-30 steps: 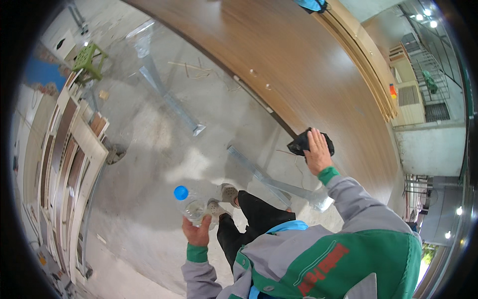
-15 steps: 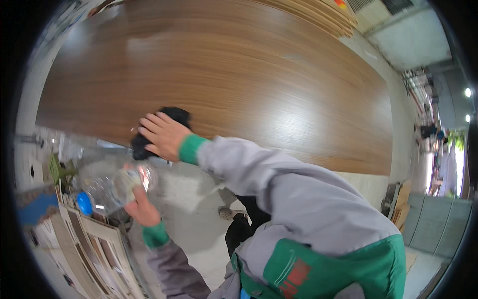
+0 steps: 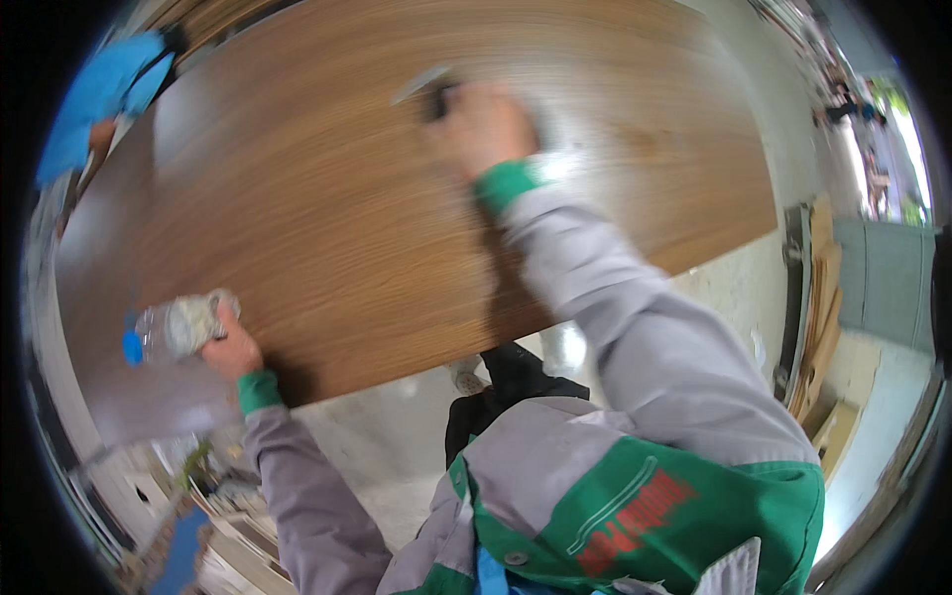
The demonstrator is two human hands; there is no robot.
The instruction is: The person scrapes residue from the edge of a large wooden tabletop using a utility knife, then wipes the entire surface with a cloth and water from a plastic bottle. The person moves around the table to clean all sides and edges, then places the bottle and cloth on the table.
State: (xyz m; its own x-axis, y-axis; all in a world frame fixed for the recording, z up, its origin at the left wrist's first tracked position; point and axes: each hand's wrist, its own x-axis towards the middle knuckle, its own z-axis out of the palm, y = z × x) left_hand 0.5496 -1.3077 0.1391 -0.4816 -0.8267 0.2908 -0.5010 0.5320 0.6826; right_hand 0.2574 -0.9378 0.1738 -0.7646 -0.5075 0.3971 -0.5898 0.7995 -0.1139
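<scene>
- Showing beyond the far left corner of the wood-grain board point(image 3: 347, 218), a person in blue point(image 3: 104, 94).
- Over the board's near left part, a clear plastic bottle point(image 3: 164, 332) turned sideways, its round blue cap point(image 3: 132, 347) pointing left; the body looks glassy, with a pale yellowish-white patch toward the base.
- Near the board's front edge, the left hand point(image 3: 234, 347), grasping the bottle by its base end.
- On the board's far half, a black cloth point(image 3: 442, 97), mostly covered and smeared by blur.
- Also there, the blurred right hand point(image 3: 493, 129) over the cloth; whether its fingers clench it, I cannot tell.
</scene>
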